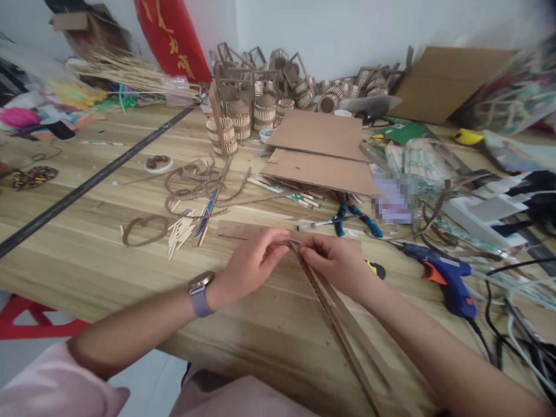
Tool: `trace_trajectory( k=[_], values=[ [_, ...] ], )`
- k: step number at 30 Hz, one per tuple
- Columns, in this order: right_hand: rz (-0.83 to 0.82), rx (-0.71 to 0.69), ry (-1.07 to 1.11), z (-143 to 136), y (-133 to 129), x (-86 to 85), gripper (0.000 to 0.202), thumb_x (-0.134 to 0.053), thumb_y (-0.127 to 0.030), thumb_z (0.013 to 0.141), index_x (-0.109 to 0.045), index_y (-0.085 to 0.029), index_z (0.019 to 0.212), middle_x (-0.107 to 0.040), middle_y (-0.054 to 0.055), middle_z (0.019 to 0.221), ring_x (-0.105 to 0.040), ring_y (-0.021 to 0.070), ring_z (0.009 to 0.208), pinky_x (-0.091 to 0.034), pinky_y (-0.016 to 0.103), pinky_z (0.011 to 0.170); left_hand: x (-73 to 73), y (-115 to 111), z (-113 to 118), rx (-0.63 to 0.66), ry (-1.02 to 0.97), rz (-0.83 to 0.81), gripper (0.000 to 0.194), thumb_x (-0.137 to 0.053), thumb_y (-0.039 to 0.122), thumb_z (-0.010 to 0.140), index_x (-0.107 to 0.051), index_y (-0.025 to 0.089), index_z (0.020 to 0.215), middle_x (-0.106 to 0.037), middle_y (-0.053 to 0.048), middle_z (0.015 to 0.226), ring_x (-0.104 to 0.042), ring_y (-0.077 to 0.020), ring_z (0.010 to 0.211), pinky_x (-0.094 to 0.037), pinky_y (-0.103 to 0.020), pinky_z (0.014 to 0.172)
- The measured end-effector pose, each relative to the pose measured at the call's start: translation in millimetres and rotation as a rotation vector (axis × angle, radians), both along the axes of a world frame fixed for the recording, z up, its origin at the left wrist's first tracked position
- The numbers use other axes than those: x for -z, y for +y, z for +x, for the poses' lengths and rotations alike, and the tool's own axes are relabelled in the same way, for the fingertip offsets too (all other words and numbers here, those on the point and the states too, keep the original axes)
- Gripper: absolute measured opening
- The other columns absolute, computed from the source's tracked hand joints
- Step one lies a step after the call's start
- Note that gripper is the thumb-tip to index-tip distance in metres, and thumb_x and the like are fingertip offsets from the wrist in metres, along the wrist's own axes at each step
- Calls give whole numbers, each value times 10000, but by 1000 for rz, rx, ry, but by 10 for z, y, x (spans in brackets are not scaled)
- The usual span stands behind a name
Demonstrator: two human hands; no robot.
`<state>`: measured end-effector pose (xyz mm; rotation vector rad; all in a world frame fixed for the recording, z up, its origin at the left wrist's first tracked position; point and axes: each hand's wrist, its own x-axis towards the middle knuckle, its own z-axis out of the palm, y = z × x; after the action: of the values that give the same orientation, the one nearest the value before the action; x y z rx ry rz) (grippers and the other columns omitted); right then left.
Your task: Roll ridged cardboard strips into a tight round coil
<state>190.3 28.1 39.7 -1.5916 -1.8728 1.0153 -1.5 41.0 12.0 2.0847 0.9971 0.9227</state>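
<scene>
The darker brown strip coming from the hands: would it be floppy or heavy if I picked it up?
The darker brown strip would probably bend, since a similar-looking strip lies curled on the table. It's likely light, being so narrow and thin.

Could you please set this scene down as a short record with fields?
Left hand: fingers pinched at the upper end of the strips; watch on wrist
Right hand: fingers curled close by the left hand's; exact grip unclear
Strips: brown, trailing toward the near edge
Beyond right hand: pliers, blue handles
Far right: glue gun, on the table
Beyond left hand: pile of sticks
Back: small buckets, cardboard sheets
</scene>
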Motion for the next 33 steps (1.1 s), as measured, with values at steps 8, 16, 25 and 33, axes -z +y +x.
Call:
trace_trajectory(
  k=[8, 16, 25, 33],
  values=[
    [-2, -23, 105, 43, 143, 30, 184, -473, -360, 785, -554, -214, 709, -542, -27, 601, -477, 135, 565, -368, 252, 541, -23, 52, 276, 176, -228, -707, 477, -434, 581, 929, -508, 174, 694, -605, -3, 599, -542, -100, 456, -437, -215, 452],
    [-50, -112, 163, 125, 202, 61, 265, -484, -441, 783, -584, -209, 702, -466, -53, 577, -406, 107, 513, -356, 234, 510, -43, 58, 246, 214, -245, -698, 390, -462, 442, 917, -502, 175, 635, -585, 12, 529, -475, -74, 426, -361, -182, 424],
    [292, 260, -141, 545, 304, -164, 224, -586, -322, 763, -640, -169, 918, -633, 109, 908, -570, 253, 831, -425, 353, 724, -121, 192, 151, -26, -268, -596, 387, -457, 371, 882, -506, 179, 550, -531, 32, 443, -436, -74, 370, -314, -179, 377],
    [20, -83, -45, 24, -281, -104, 256, -537, -352, 868, -634, -198, 688, -535, -28, 543, -398, 103, 457, -279, 232, 435, -311, 484, 223, -190, -267, -503, 335, -499, 301, 880, -513, 175, 571, -534, 40, 426, -447, -73, 344, -329, -181, 376]
  ],
)
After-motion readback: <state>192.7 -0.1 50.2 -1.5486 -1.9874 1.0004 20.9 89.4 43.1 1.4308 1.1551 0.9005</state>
